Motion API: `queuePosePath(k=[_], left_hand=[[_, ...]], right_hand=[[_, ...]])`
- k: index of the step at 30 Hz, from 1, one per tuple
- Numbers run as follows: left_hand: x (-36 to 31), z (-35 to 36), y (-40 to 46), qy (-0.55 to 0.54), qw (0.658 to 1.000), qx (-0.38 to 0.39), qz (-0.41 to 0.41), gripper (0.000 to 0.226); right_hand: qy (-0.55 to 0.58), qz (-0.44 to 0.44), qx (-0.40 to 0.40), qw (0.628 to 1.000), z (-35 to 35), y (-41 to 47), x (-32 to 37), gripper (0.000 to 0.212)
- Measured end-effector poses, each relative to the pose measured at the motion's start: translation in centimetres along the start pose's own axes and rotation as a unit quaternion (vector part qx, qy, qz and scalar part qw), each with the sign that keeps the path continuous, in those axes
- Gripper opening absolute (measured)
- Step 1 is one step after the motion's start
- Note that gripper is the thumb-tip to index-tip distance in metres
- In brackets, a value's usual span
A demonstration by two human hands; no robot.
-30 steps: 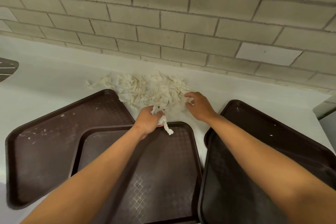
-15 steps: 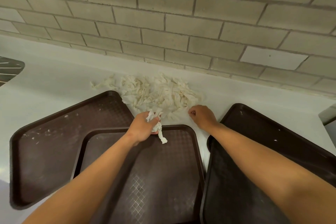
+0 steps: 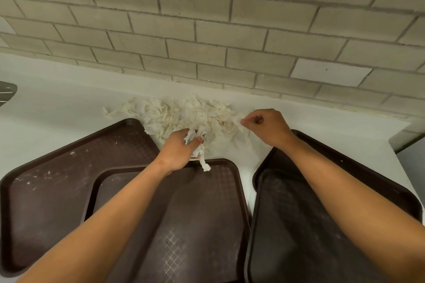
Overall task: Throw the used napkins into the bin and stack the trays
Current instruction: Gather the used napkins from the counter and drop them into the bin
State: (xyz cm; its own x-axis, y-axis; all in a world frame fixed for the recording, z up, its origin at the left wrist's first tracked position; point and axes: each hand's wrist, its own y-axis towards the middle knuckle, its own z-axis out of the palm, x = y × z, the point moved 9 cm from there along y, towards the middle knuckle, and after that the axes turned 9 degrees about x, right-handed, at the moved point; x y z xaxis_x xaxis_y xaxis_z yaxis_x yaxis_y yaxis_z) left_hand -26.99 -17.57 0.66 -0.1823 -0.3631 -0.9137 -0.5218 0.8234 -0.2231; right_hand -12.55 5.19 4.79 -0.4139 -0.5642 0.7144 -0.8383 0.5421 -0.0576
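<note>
heap of used napkins (image 3: pixel 184 115) on white counter (image 3: pixel 57 103), long axis running 9 to 3 o'clock along grey brick wall (image 3: pixel 207 30). left hand (image 3: pixel 180 149) clamped on a napkin wad (image 3: pixel 197 145) – a tail hanging toward 6 o'clock over middle tray (image 3: pixel 184 225). right hand (image 3: pixel 268 127) at heap's 3 o'clock edge, fingertips pinched on a shred. left tray (image 3: pixel 46 190) crumb-flecked, partly under the middle one; right tray (image 3: pixel 310 236) apart – all three dark brown.

Napkin pile (image 3: pixel 184 115) at 12 o'clock against the wall (image 3: pixel 207 30); left tray (image 3: pixel 57 179) at 9 (partly under middle tray (image 3: pixel 184 225)); right tray (image 3: pixel 287 225) at 3.
</note>
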Motion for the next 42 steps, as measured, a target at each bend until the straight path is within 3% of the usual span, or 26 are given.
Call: queuePosePath(k=[3, 7, 12, 16, 17, 19, 22, 25, 28, 31, 39, 42], left_hand=[[-1.0, 0.9, -0.1, -0.008, 1.0, 0.002, 0.014, 0.028], [-1.7, 2.2, -0.3, 0.005, 1.0, 0.009, 0.025, 0.031], [-1.2, 2.9, -0.7, -0.001, 1.0, 0.021, 0.01, 0.033], [-0.7, 3.1, -1.1, -0.003, 1.0, 0.023, -0.002, 0.033], [-0.6, 3.1, -1.2, -0.006, 1.0, 0.023, -0.006, 0.032], [-0.3, 3.1, -1.4, -0.015, 1.0, 0.022, -0.015, 0.03], [0.2, 3.0, -1.8, -0.011, 0.999, 0.02, -0.024, 0.03], [0.6, 2.6, -2.2, -0.015, 0.999, 0.016, -0.027, 0.031], [0.6, 2.4, -2.5, -0.017, 1.0, 0.012, -0.024, 0.034], [0.3, 2.0, -2.8, 0.001, 1.0, 0.006, -0.008, 0.033], [-1.1, 0.7, -4.3, 0.022, 1.0, -0.01, 0.017, 0.035], [-1.7, 1.1, -5.4, 0.03, 0.999, -0.003, 0.031, 0.023]], right_hand=[[0.059, 0.028, -0.028, 0.997, -0.8, -1.1, -0.4, 0.027], [0.073, 0.049, -0.034, 0.996, 0.1, -1.8, -2.4, 0.019], [0.008, 0.065, -0.009, 0.998, 2.3, -2.2, -5.3, 0.007], [-0.033, 0.084, 0.085, 0.992, 5.6, -1.4, -6.7, 0.047], [-0.046, 0.089, 0.115, 0.988, 6.7, -1.3, -6.8, 0.045], [-0.099, 0.097, 0.162, 0.977, 8.7, -1.1, -7.1, 0.015], [-0.166, 0.101, 0.175, 0.965, 10.3, -0.9, -7.4, 0.025], [-0.226, 0.079, 0.155, 0.959, 10.6, -1.0, -6.2, 0.018], [-0.259, 0.079, 0.171, 0.947, 10.5, -1.2, -6.1, 0.026], [-0.233, 0.098, 0.181, 0.951, 9.1, -1.7, -6.2, 0.04], [-0.112, 0.079, 0.101, 0.985, 2.2, -5.6, -3.0, 0.047], [-0.065, 0.053, 0.089, 0.993, 0.9, -8.1, -1.5, 0.044]])
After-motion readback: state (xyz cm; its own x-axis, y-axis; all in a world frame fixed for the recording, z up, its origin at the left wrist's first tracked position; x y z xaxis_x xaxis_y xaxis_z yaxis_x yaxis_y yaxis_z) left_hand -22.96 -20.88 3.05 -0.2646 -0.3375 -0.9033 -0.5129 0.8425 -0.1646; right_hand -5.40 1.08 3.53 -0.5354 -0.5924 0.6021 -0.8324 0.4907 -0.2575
